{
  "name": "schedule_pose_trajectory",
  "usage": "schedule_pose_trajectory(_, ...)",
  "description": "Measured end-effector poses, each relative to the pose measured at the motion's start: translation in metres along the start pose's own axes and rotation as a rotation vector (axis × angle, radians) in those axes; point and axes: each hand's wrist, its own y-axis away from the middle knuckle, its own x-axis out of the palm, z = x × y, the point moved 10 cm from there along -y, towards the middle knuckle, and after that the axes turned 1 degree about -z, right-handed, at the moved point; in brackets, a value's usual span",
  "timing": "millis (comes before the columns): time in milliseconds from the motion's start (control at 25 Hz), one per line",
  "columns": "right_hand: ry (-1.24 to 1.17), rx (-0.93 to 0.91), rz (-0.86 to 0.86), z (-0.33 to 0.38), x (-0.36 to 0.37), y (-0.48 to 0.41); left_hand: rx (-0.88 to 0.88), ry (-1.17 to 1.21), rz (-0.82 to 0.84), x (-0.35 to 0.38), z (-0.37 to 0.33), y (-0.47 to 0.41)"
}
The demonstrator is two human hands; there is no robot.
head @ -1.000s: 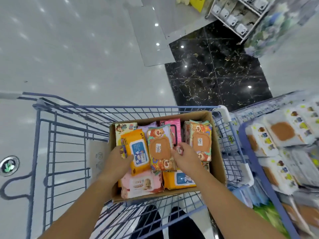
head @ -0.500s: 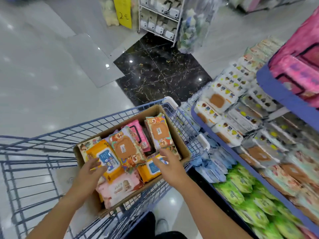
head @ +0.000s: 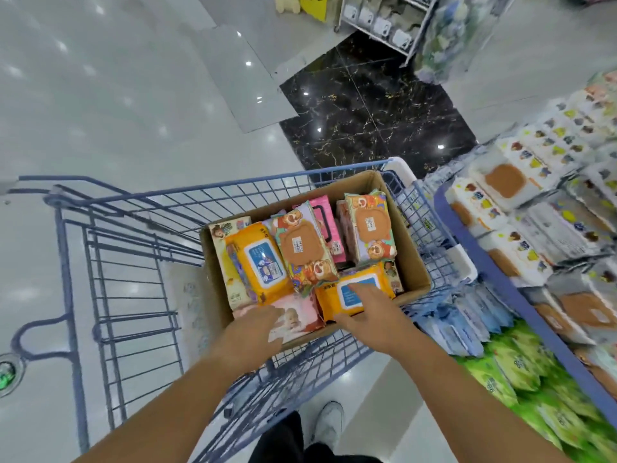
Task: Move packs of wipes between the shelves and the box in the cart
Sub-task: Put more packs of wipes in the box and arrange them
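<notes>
Packs of wipes (head: 300,248) in glossy printed plastic are crammed in the cardboard box (head: 409,262) inside the blue wire cart (head: 133,262), hemmed at the right by stocked shelves (head: 500,285), with the left hand (head: 250,332) laid straight-fingered on a pink baby-face pack (head: 300,320) and the right hand (head: 367,315) spread over an orange pack (head: 330,295), its label too blurred to be read.

The scene was brightly and evenly lit from overhead, ceiling lamps showing as small white glare spots on the glossy floor (head: 140,105). Wide-angle distortion bowed the cart (head: 110,235) rails. The shelves (head: 547,228) at the right edge were smeared with blur; shadows were faint.
</notes>
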Motion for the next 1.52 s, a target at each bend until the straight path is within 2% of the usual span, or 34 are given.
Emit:
schedule_pose_trajectory(80, 0.268, -0.044, 0.021, -0.007, -0.002, -0.022, 0.07, -0.142, -0.057, -0.004, -0.014, -0.016)
schedule_pose_trajectory(120, 0.359, -0.065, 0.035, -0.01, -0.003, -0.035, 0.048, -0.219, -0.098, -0.004, -0.015, -0.022)
schedule_pose_trajectory(240, 0.524, -0.098, 0.108, -0.017, -0.006, -0.07, -0.174, -0.352, -0.146, -0.01, 0.013, -0.036)
schedule_pose_trajectory(320, 0.697, -0.133, 0.185, -0.02, -0.002, -0.091, -0.271, -0.273, -0.1, -0.018, 0.033, -0.045)
schedule_pose_trajectory(400, 0.877, -0.169, 0.255, -0.021, -0.001, -0.107, -0.29, -0.161, -0.042, -0.017, 0.04, -0.052)
schedule_pose_trajectory(560, 0.99, -0.228, 0.36, -0.019, 0.01, -0.125, -0.311, 0.014, 0.049, 0.024, 0.047, -0.042)
schedule_pose_trajectory(720, 1.059, -0.298, 0.46, -0.015, 0.016, -0.122, -0.324, -0.125, 0.242, 0.034, 0.052, -0.04)
schedule_pose_trajectory(760, 1.074, -0.329, 0.471, -0.017, 0.014, -0.12, -0.314, -0.089, 0.269, 0.035, 0.053, -0.038)
schedule_pose_trajectory(840, 1.018, -0.371, 0.487, -0.023, 0.009, -0.113, -0.296, 0.129, 0.278, 0.037, 0.056, -0.029)
schedule_pose_trajectory(920, 0.871, -0.369, 0.48, -0.032, 0.003, -0.108, -0.312, 0.367, 0.184, 0.037, 0.063, -0.018)
schedule_pose_trajectory(1080, 0.549, -0.198, 0.491, -0.052, -0.003, -0.11, -0.479, 0.85, -0.116, 0.045, 0.07, 0.001)
schedule_pose_trajectory(1160, 0.391, -0.073, 0.503, -0.059, -0.008, -0.11, -0.562, 1.04, -0.151, 0.065, 0.071, 0.011)
schedule_pose_trajectory(1280, 0.216, 0.018, 0.446, -0.073, -0.015, -0.104, -0.64, 1.347, -0.157, 0.1, 0.066, 0.023)
schedule_pose_trajectory(1440, -0.179, 0.141, 0.295, -0.095, -0.018, -0.088, -0.603, 1.327, -0.1, 0.115, 0.042, 0.015)
schedule_pose_trajectory(1520, -0.341, 0.215, 0.182, -0.103, -0.021, -0.078, -0.604, 1.354, -0.148, 0.108, 0.033, 0.013)
